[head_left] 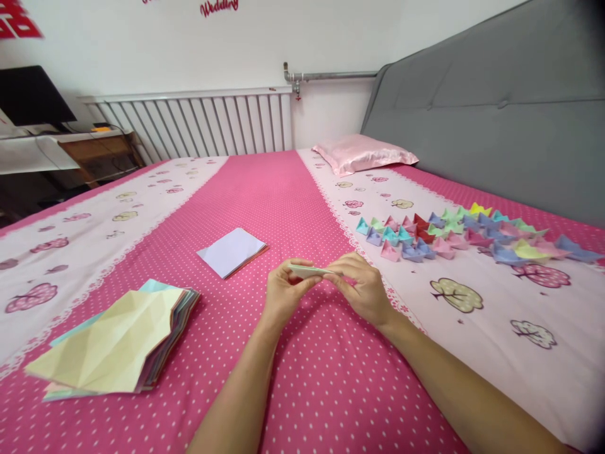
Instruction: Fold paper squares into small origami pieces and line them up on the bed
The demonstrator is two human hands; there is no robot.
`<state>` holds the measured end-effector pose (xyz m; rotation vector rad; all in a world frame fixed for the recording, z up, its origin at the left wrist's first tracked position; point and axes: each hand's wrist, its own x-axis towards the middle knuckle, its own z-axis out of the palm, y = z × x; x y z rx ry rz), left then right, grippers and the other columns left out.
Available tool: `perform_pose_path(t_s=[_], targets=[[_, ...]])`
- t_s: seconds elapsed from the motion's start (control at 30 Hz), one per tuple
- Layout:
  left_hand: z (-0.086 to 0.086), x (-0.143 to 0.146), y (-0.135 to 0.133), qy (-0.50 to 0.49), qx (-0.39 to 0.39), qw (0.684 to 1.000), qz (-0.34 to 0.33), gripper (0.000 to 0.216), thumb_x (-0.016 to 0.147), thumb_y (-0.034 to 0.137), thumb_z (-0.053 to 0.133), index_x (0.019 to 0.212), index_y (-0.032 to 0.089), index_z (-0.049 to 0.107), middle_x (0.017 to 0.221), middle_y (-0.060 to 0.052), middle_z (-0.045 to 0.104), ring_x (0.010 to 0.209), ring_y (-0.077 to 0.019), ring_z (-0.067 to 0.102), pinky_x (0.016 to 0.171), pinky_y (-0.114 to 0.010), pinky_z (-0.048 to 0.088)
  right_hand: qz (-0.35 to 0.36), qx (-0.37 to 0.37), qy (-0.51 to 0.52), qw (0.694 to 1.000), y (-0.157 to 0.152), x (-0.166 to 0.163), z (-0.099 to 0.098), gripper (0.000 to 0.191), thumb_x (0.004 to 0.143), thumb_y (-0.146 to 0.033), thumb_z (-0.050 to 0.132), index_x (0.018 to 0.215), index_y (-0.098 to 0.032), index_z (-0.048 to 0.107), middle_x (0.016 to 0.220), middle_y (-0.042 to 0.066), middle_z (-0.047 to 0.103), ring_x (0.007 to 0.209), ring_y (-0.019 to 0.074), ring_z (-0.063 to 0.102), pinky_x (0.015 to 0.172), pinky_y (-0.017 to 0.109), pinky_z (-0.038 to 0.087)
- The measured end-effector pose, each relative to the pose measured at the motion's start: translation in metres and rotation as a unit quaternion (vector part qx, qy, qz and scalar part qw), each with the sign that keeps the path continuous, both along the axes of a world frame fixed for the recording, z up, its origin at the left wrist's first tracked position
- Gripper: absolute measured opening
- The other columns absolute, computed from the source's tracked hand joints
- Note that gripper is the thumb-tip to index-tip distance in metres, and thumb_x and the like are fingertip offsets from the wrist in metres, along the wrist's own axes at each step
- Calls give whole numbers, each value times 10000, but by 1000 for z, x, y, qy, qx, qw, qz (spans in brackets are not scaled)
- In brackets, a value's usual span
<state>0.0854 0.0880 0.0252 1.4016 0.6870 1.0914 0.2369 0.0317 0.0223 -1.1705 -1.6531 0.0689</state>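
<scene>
My left hand [283, 291] and my right hand [362, 287] meet over the pink dotted bedsheet [283, 195], both pinching a pale green folded paper [309, 271] held flat between their fingertips. A stack of creased coloured sheets [118, 343], yellow on top, lies to the left of my left forearm. A smaller stack of square paper [231, 251], lilac on top, lies just beyond my hands.
Several folded paper boats [454, 236] in many colours are spread on the bed at right. A pink pillow [362, 153] rests by the grey headboard [496, 107]. A white radiator [198, 123] lines the far wall, with a desk [61, 151] at left.
</scene>
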Motion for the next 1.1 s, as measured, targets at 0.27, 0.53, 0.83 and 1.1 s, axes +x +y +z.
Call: perform_pose_path(t_s=[0.27, 0.53, 0.83, 1.1], targets=[[1, -1, -2, 53, 31, 998, -9, 117, 647, 250, 690, 733, 175, 714, 802, -65, 704, 770, -186, 629, 731, -303, 485, 39, -47, 41, 997, 2, 0, 3, 216, 829, -377, 512, 852, -269, 697, 733, 29, 661, 740, 188, 543, 704, 354, 436], [-1, -1, 3, 71, 49, 996, 0, 140, 647, 280, 693, 742, 178, 709, 756, -55, 688, 720, -156, 607, 663, -261, 462, 16, -60, 98, 993, 2, -1, 1, 173, 776, -349, 593, 897, -266, 685, 832, 30, 684, 782, 193, 594, 747, 367, 466], [-1, -1, 3, 76, -25, 997, 20, 216, 607, 303, 724, 747, 145, 679, 665, -52, 693, 604, -155, 632, 576, -259, 482, 7, -87, 217, 972, 2, -1, 1, 165, 705, -326, 660, 836, -233, 697, 780, 24, 700, 701, 174, 633, 702, 347, 510], [0, -1, 4, 54, -58, 997, -12, 241, 615, 260, 719, 821, 139, 682, 711, -60, 709, 658, -156, 650, 628, -256, 501, 11, -133, 262, 956, 5, 1, 0, 162, 730, -318, 625, 784, -179, 687, 668, 16, 671, 613, 142, 609, 634, 282, 495]])
